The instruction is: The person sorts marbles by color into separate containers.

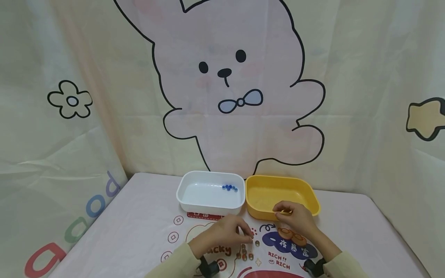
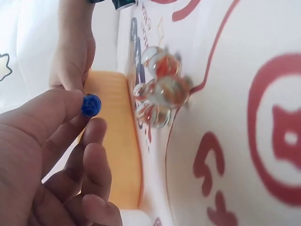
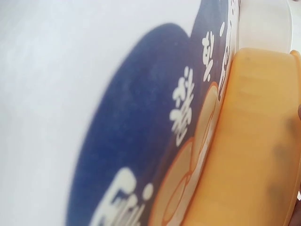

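Between thumb and fingertip, my left hand [image 1: 227, 231] pinches a blue marble [image 2: 91, 105], which shows in the left wrist view. Beside and below this hand, several clear marbles with orange swirls [image 2: 168, 89] lie in a loose cluster on the table. My right hand [image 1: 295, 218] is over the front rim of the yellow tray [image 1: 255, 210], fingers bent downward. I cannot tell whether its fingertips hold anything. Only a sliver of its fingers [image 3: 296, 219] enters the right wrist view. Several blue marbles [image 1: 229, 188] sit in the right part of the white tray [image 1: 198, 208].
The two trays stand side by side at the back of the table, close to a curtain [image 1: 139, 127] with a cartoon bear. A pale cloth [image 1: 146, 204] printed with lettering and drawings covers the table. One marble [image 1: 257, 243] lies slightly apart from the cluster.
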{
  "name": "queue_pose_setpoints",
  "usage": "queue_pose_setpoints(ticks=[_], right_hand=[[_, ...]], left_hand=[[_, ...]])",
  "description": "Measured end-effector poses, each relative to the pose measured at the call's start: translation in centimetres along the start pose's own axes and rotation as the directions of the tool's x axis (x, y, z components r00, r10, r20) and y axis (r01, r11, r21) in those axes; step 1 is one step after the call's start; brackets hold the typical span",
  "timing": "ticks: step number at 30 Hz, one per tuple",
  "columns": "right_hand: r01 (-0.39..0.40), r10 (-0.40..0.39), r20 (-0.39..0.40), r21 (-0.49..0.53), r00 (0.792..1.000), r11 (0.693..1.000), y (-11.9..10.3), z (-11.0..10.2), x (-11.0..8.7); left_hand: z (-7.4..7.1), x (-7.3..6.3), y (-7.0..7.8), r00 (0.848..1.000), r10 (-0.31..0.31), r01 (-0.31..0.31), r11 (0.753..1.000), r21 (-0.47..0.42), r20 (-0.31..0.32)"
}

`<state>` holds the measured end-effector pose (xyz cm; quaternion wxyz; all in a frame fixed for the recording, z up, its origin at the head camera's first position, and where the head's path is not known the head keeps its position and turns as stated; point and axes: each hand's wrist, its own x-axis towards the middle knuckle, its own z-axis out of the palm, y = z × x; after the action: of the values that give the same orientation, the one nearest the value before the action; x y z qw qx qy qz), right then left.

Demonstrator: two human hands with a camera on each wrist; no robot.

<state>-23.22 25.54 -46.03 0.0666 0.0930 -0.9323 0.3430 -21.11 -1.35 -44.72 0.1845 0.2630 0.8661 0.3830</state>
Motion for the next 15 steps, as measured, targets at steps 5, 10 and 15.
queue_pose_setpoints(ticks=[5, 10, 15], right_hand=[[-0.006, 0.006, -0.001, -0.007, 1.0, 1.0, -0.1, 0.0, 0.0], [0.0, 0.0, 0.002, 0.001, 1.0, 1.0, -0.3, -0.1, -0.1], [-0.003, 0.003, 0.001, 0.006, 1.0, 1.0, -0.4, -0.1, -0.2]], left_hand=[[-0.5, -0.1, 0.0, 1.0, 0.009, -0.009, 1.0, -0.002, 0.001], [-1.1, 0.0, 0.0, 0.999, 0.034, -0.034, 0.999, 0.011, 0.009], [-2.1, 0.2, 0.0, 0.998, 0.058, -0.057, 0.998, 0.037, -0.008]])
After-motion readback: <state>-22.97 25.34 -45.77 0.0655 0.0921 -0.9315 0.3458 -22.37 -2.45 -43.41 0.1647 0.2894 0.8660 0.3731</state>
